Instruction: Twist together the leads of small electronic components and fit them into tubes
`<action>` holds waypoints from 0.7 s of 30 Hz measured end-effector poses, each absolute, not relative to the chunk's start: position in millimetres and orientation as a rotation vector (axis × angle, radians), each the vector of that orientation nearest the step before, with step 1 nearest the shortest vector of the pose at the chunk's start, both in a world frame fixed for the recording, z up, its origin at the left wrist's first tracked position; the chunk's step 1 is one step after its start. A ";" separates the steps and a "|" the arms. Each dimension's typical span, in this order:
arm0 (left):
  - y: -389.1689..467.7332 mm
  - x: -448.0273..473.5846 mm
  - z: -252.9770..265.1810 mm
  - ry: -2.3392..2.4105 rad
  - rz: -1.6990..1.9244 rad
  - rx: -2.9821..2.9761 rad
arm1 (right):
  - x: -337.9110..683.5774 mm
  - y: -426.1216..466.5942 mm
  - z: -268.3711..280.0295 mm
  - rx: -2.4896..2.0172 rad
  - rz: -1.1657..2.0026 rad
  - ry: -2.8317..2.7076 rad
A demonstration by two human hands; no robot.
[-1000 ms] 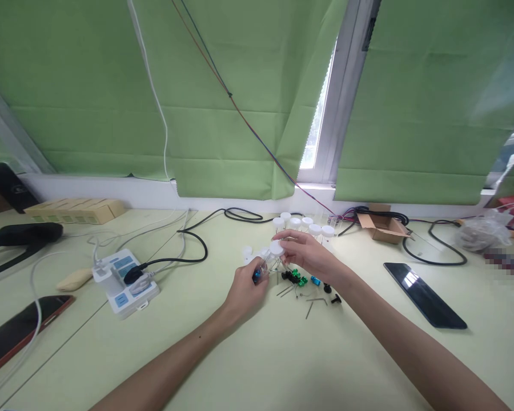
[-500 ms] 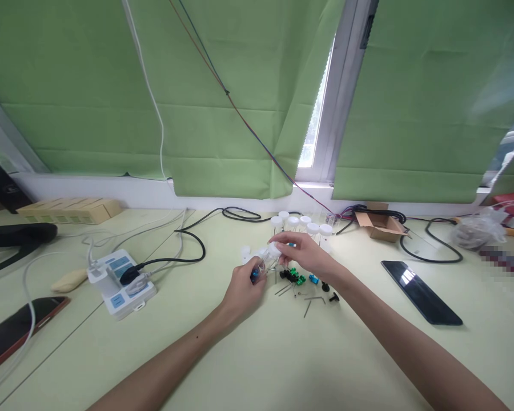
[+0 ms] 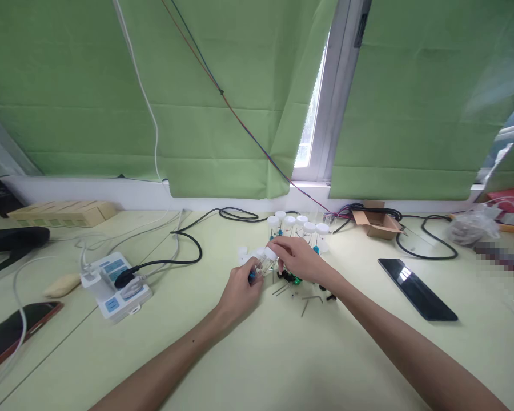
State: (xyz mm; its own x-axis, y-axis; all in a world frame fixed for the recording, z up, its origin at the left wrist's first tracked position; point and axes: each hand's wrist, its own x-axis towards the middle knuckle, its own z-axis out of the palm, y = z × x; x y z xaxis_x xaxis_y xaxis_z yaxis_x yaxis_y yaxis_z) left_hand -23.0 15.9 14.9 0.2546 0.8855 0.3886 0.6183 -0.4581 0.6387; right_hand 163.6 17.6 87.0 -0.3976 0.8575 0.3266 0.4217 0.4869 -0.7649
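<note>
My left hand (image 3: 240, 288) is closed around a small clear bottle (image 3: 263, 264), tilted, with something blue showing near its lower end. The fingers of my right hand (image 3: 302, 257) are closed at the bottle's white cap (image 3: 270, 253). Behind my hands stand several clear bottles with white caps (image 3: 309, 227), some with blue pieces and thin rods inside. Below my right hand lie black and green small parts (image 3: 290, 278), partly covered by it. Thin metal rods (image 3: 305, 308), one bent like a hex key, are scattered nearer to me.
A power strip (image 3: 119, 287) with plugs and cables sits on the left, near a phone (image 3: 21, 328). To the right lie another dark phone (image 3: 416, 290), an open cardboard box (image 3: 377, 224) and a plastic bag (image 3: 473, 224). Black cable (image 3: 240, 214) runs along the back.
My right hand has tipped down over the cap and now covers more of the green and black parts. My left hand keeps its hold on the bottle. The view has shifted slightly.
</note>
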 end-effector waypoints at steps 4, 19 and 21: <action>15.8 -22.4 14.9 1.369 1.017 2.191 | 161.9 13.2 90.4 -1.079 0.731 -2.057; 14.3 -22.4 14.5 1.311 0.958 2.316 | 158.2 11.6 88.0 -1.089 0.540 -2.173; 15.2 -22.6 14.1 1.322 0.964 2.301 | 158.0 11.8 88.0 -1.071 0.540 -2.165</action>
